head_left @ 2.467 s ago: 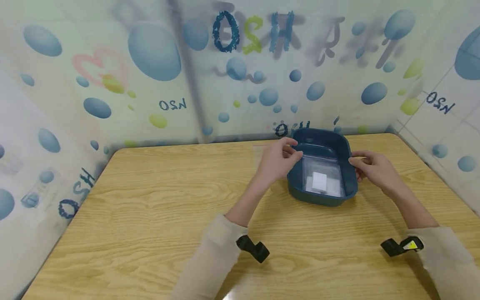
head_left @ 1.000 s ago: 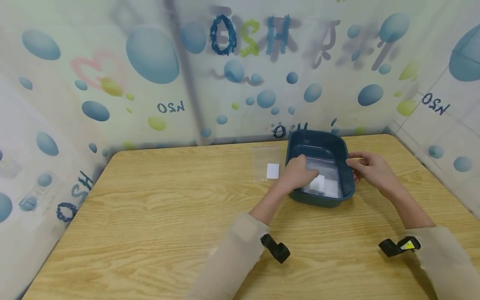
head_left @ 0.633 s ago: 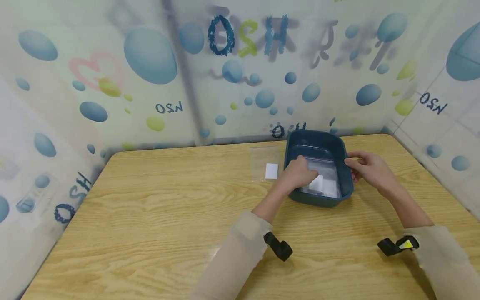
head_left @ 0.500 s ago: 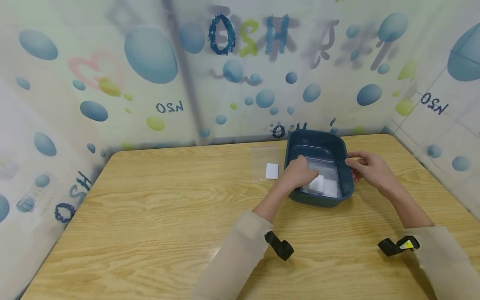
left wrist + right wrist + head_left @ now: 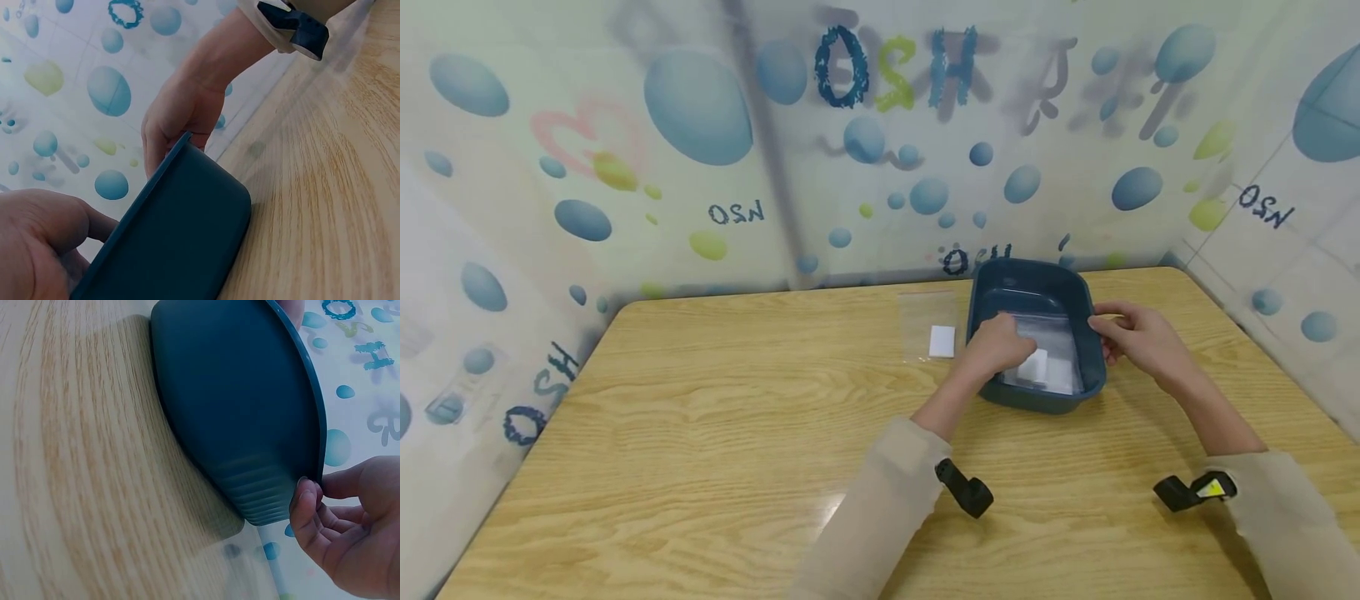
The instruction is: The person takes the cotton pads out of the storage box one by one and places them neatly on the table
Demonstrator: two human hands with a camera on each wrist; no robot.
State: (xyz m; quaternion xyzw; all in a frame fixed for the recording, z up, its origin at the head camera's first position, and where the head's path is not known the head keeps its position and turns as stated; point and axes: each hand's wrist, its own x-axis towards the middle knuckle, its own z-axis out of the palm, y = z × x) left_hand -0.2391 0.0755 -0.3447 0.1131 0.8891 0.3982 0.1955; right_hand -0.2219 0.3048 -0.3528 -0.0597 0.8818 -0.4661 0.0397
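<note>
A dark blue plastic bin (image 5: 1036, 403) stands on the wooden table at the back right. My right hand (image 5: 1142, 337) pinches its right rim between thumb and fingers; the right wrist view shows this grip on the bin wall (image 5: 244, 406) closely. My left hand (image 5: 1000, 343) reaches over the left rim into the bin. Its fingertips are hidden, so I cannot tell whether they hold anything. Under and beside it lie clear zip bags (image 5: 1060, 342) with a white card (image 5: 1034, 365). Left of the bin, another clear zip bag (image 5: 916, 321) with a white card (image 5: 942, 341) lies flat.
The wooden table (image 5: 700, 417) stretches out to the left and front of the bin. A patterned curtain wall (image 5: 865, 200) rises right behind the table's back edge. Each sleeve carries a small black wrist camera (image 5: 966, 490).
My left hand has moved from above the bin's left rim down into the bin, uncovering the zip bag on the table. It then stays nearly still. My right hand keeps its hold on the rim.
</note>
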